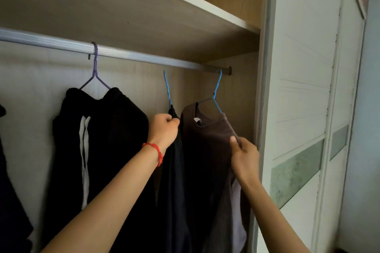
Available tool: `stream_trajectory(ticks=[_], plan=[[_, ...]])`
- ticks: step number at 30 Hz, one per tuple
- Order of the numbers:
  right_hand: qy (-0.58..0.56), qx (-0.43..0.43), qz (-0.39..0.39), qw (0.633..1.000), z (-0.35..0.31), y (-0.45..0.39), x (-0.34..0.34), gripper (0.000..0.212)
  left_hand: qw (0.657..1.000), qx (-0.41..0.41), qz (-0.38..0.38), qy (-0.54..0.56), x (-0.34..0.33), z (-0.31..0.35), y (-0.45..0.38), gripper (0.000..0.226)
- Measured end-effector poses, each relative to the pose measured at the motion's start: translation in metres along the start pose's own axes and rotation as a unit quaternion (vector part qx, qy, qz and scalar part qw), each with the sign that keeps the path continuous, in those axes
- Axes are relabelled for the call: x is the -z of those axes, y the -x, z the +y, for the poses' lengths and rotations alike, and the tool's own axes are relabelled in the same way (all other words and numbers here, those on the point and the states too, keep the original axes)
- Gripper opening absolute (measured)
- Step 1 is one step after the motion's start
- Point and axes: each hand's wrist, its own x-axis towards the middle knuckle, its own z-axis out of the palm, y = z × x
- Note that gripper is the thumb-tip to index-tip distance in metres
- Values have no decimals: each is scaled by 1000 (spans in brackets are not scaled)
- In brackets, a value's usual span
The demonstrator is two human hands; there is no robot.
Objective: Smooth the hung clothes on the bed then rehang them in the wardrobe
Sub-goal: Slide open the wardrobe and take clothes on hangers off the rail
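Left hand (164,127) gripped a black garment (174,170) on a blue hanger (167,90) whose hook sat just below the wardrobe rail (123,54), right hand (244,156) pinched the brown shirt's (205,150) shoulder, hung rightmost.

Hanging rail (144,56): ribbed metal, satin silver finish. Shelf (164,6) above: pale wood-grain board, matt, with a white edge strip. Purple hanger (95,68) and two blue hangers (216,92): thin wire with what looks like a smooth coloured coating. Brown T-shirt (207,146) and black garments (115,129): soft matt cloth. Sliding door (304,88): white, smooth, with a mottled green panel of slight sheen.
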Motion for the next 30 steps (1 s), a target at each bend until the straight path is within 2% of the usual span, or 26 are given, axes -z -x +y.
stream_trajectory(ticks=[4, 9, 15, 19, 25, 30], plan=[[54, 0, 19, 998, 1, 44, 43, 37, 999, -18, -36, 28, 11, -14, 44, 30], [60, -20, 64, 996, -21, 111, 102, 38, 993, -55, -73, 73, 28, -20, 102, 33], [80, -26, 158, 984, -76, 199, 166, 37, 972, -111, -154, 142, 62, 2, 161, 24], [108, -14, 229, 967, -119, 261, 221, 37, 946, -134, -219, 200, 93, 14, 210, 17], [137, -29, 332, 933, -176, 354, 287, 38, 884, -172, -322, 291, 111, 42, 266, 5], [184, -59, 423, 885, -197, 411, 324, 27, 836, -181, -405, 322, 94, 61, 310, 16]])
